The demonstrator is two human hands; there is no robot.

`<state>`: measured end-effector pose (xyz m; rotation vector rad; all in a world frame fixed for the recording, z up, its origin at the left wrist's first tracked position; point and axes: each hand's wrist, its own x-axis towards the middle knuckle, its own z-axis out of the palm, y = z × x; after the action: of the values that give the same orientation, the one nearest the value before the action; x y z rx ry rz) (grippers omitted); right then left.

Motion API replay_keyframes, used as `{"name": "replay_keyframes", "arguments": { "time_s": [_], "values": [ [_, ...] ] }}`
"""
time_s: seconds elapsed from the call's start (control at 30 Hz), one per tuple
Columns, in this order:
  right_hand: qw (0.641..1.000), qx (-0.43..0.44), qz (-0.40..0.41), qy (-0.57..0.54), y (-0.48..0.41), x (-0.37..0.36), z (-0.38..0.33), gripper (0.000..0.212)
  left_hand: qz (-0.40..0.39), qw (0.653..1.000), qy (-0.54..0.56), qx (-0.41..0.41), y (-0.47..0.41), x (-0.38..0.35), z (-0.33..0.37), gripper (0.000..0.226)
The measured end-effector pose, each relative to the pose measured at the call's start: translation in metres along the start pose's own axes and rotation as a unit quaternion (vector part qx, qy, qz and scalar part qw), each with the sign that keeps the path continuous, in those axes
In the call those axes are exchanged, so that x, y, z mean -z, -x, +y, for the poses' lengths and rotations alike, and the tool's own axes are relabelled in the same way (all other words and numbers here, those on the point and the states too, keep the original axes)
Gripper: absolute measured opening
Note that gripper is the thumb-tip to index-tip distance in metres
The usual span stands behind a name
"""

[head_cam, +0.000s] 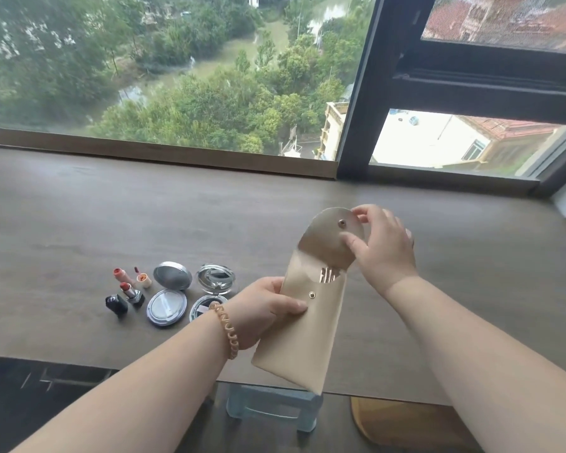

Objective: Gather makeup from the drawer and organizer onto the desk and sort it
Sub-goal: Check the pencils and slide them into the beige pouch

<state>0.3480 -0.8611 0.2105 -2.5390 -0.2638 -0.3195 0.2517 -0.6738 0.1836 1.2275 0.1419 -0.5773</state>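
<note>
A beige snap pouch (304, 335) is held upright above the desk's near edge. My left hand (265, 308) grips its left side, thumb near the lower snap. My right hand (383, 246) pinches the raised flap open, and metal-handled tools show in the mouth. To the left on the desk (79, 217) lie an open red lipstick (131, 292) with its black cap (116, 304), two small peach-coloured lip products (122, 275) (143, 279), an open silver compact (169, 295) and an open mirrored compact (211, 291).
A large window with a wooden sill (157, 152) and dark frame (360, 93) runs along the far side of the desk. Below the near edge stand a pale blue stool (272, 410) and a yellowish round object (402, 423).
</note>
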Motion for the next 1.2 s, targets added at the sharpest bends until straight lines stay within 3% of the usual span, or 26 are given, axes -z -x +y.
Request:
{"name": "replay_keyframes", "arguments": {
  "time_s": [0.07,0.17,0.23,0.33,0.43,0.5,0.6,0.7,0.87,0.97,1.2],
  "values": [
    [0.994,0.059,0.007,0.093,0.006,0.000,0.002,0.047,-0.044,0.999,0.009,0.014,0.003,0.000,-0.001,0.021],
    [0.983,0.149,-0.012,0.104,0.012,-0.001,0.003,0.027,-0.071,0.997,-0.006,0.021,0.007,0.004,0.000,0.021],
    [0.985,0.114,-0.125,-0.021,0.013,0.008,-0.001,0.020,-0.053,0.998,-0.016,0.014,0.008,0.006,0.001,0.019],
    [0.939,0.007,-0.291,-0.183,0.014,0.018,-0.008,0.029,-0.012,1.000,-0.020,0.000,0.008,0.009,0.000,0.019],
    [0.921,0.025,-0.343,-0.184,0.017,0.016,-0.013,0.019,-0.006,0.999,-0.033,-0.008,0.007,0.007,-0.002,0.022],
    [0.927,0.049,-0.359,-0.101,0.019,0.013,-0.016,0.025,-0.008,0.999,-0.038,-0.010,0.006,0.004,-0.005,0.023],
    [0.926,0.124,-0.355,0.016,0.023,0.010,-0.023,0.025,-0.016,0.999,-0.032,-0.003,0.007,0.001,-0.008,0.024],
    [0.931,0.156,-0.330,0.028,0.027,0.006,-0.026,0.039,-0.038,0.999,-0.013,0.010,0.008,0.002,-0.010,0.031],
    [0.937,0.079,-0.333,-0.075,0.021,0.003,-0.025,0.044,-0.061,0.997,-0.037,-0.002,0.008,0.002,-0.014,0.055],
    [0.936,0.044,-0.340,-0.077,0.014,0.001,-0.024,0.045,-0.061,0.993,-0.096,-0.014,0.008,-0.002,-0.015,0.054],
    [0.967,0.047,-0.232,-0.090,-0.002,0.000,-0.017,0.052,-0.045,0.993,-0.103,-0.029,0.007,-0.008,-0.026,0.057]
  ]
}}
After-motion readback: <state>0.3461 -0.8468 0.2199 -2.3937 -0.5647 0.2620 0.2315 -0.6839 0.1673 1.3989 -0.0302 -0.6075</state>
